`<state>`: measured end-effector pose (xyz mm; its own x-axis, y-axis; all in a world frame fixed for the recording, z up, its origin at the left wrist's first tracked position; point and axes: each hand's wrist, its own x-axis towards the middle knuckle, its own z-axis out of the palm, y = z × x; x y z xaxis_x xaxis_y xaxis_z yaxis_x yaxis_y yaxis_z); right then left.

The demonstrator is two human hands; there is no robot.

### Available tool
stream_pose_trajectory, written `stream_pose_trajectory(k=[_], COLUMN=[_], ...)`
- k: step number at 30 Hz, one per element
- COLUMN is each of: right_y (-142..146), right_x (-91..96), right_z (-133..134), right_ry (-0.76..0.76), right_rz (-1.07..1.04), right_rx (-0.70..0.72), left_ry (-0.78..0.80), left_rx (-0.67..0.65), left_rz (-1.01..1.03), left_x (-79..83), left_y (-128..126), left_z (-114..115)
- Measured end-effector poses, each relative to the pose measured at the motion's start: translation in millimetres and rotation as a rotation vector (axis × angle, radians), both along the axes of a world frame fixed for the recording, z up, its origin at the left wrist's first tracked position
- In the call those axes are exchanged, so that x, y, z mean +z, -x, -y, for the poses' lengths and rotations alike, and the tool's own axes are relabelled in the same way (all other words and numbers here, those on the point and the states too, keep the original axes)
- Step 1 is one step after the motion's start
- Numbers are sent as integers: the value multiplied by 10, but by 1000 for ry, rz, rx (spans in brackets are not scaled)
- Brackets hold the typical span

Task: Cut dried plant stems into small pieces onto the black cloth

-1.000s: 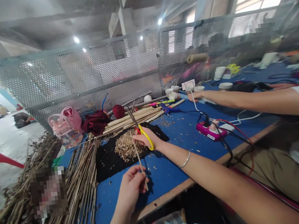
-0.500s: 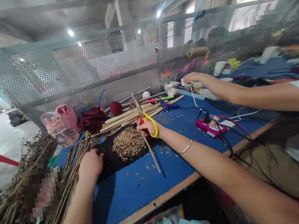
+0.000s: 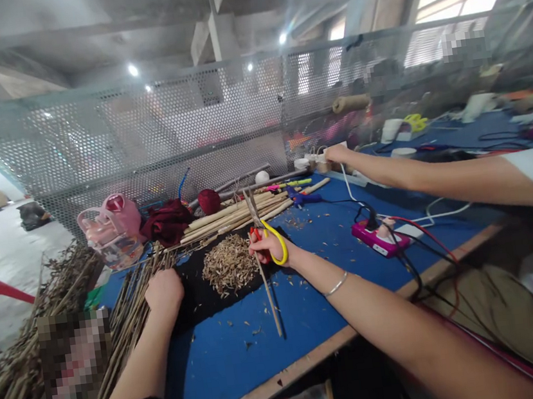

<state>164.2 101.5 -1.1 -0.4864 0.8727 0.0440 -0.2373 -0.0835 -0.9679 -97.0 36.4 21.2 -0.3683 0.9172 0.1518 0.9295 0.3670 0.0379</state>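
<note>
My right hand [image 3: 268, 248] is closed round the yellow-and-red scissors [image 3: 264, 228], blades pointing up and away. The same hand also pinches a thin stick [image 3: 268, 293], which slants down toward the table's front edge. My left hand [image 3: 163, 290] is curled, knuckles up, on the pile of dry twigs [image 3: 135, 313] at the left edge of a black cloth [image 3: 195, 292]. What its fingers grip is hidden. A heap of small cut wood chips [image 3: 228, 264] lies on the cloth between my hands.
The blue table [image 3: 237, 352] carries pale bamboo sticks [image 3: 234, 213], a pink bag [image 3: 118, 221], maroon yarn [image 3: 209, 200] and a pink power strip [image 3: 378, 237] with cables. Another person's arm [image 3: 419, 174] reaches across at the right. Perforated mesh [image 3: 142, 137] backs the table.
My left hand let go of the thin stick and moved left onto the twig pile. My right hand now holds both scissors and stick. The other person's hand shifted near the white cups.
</note>
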Motion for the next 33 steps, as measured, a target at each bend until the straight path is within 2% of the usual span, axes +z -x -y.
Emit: stream_pose_trajectory(k=[3, 5, 7, 9, 10, 12, 17, 22, 24, 28, 30, 33], right_y=[37, 75, 120, 160, 176, 199, 248, 278, 254, 162, 122, 107], right_x=[24, 41, 54, 61, 63, 67, 109, 141, 136, 142, 156, 170], right_z=[57, 93, 122, 148, 162, 196, 296, 333, 324, 315, 325, 350], right_ry=[6, 13, 9, 2, -4, -19, -60, -55, -126, -346, -450, -520], right_rz=[3, 3, -1, 2, 4, 12, 49, 126, 181, 417, 530, 630], right_rx=[38, 59, 71, 81, 83, 95, 128, 110, 89, -100, -133, -116], left_ry=[-183, -234, -93, 129, 202, 221, 160, 140, 98, -19, -65, -85], left_rx=[-116, -283, -343, -318, -330, -344, -368, -391, -361, -303, -331, -396], left_rz=[135, 463, 963, 1398, 1532, 1695, 1873, 1859, 1847, 1823, 1771, 1709], left_x=[94, 142, 157, 135, 113, 59, -4, 44, 37, 3, 0, 0], left_y=[-222, -462, -715, -917, -987, -1066, -1096, -1100, -1064, -956, -918, -903], left_z=[84, 156, 229, 287, 307, 331, 334, 287, 272, 302, 334, 372])
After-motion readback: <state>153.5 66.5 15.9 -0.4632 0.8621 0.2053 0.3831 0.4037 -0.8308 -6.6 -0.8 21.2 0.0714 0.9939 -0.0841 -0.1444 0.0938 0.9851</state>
